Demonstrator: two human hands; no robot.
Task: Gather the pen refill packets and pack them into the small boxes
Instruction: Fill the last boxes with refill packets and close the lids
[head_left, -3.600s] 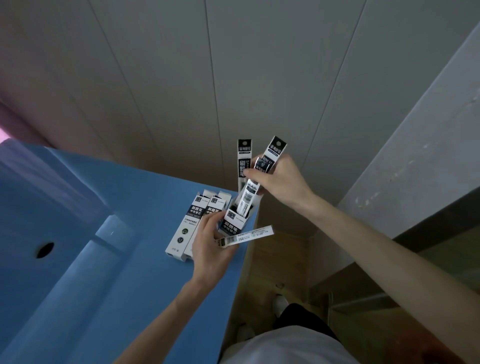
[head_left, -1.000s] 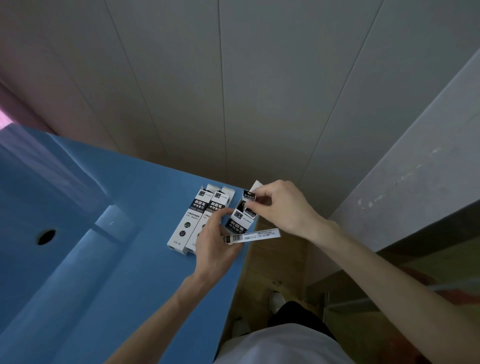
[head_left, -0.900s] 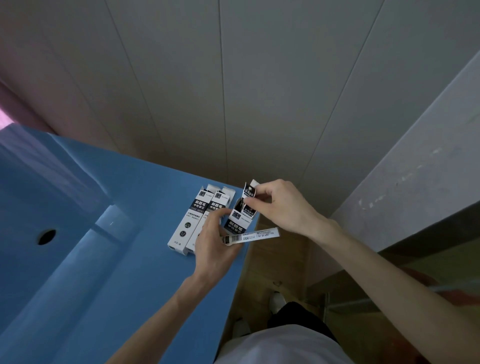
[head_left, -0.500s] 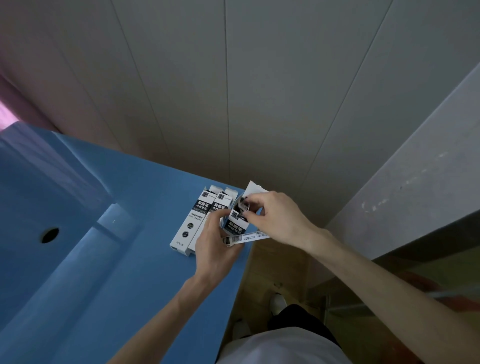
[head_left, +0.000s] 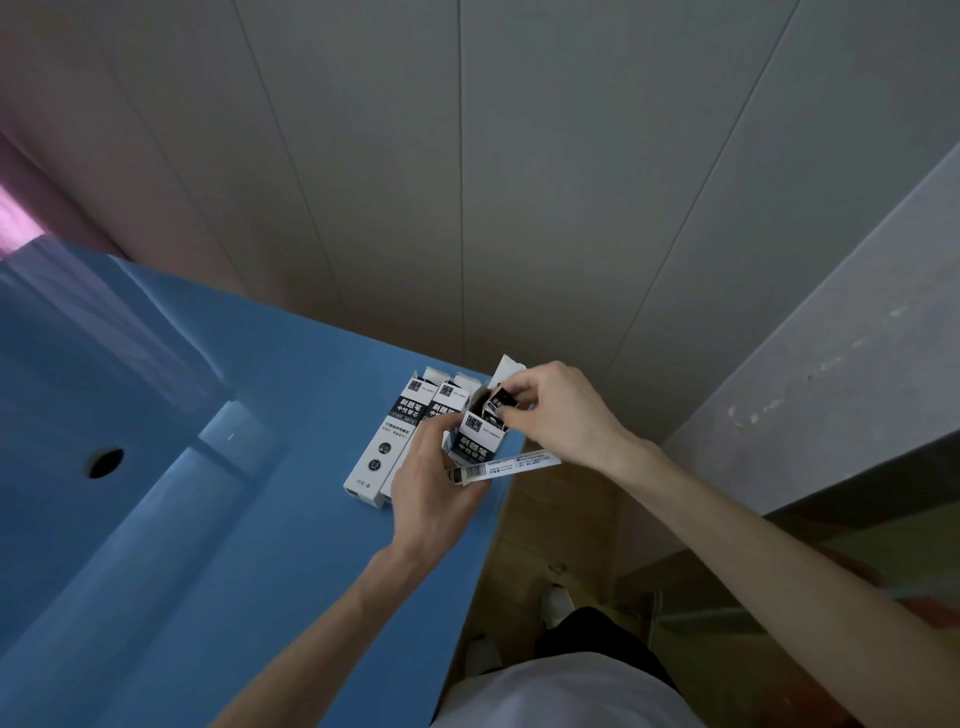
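My left hand (head_left: 434, 488) grips a small black-and-white box (head_left: 477, 439) upright over the blue table's far right corner, its top flap (head_left: 506, 366) open. The same hand also pinches one long refill packet (head_left: 506, 466) that sticks out sideways to the right. My right hand (head_left: 558, 410) pinches the black top of a refill packet (head_left: 501, 401) that sits almost fully inside the box mouth. Two more boxes (head_left: 400, 441) lie side by side on the table just left of my left hand, their far ends open.
The blue table (head_left: 234, 519) has a recessed basin with a round hole (head_left: 106, 462) on the left. Its right edge drops to a wooden floor (head_left: 550, 525). A panelled wall (head_left: 467, 182) rises behind, and a grey ledge (head_left: 831, 374) stands at the right.
My right hand has pushed the tall refill packets down into the held box until only their tops show. The box flap now stands open behind my fingers.
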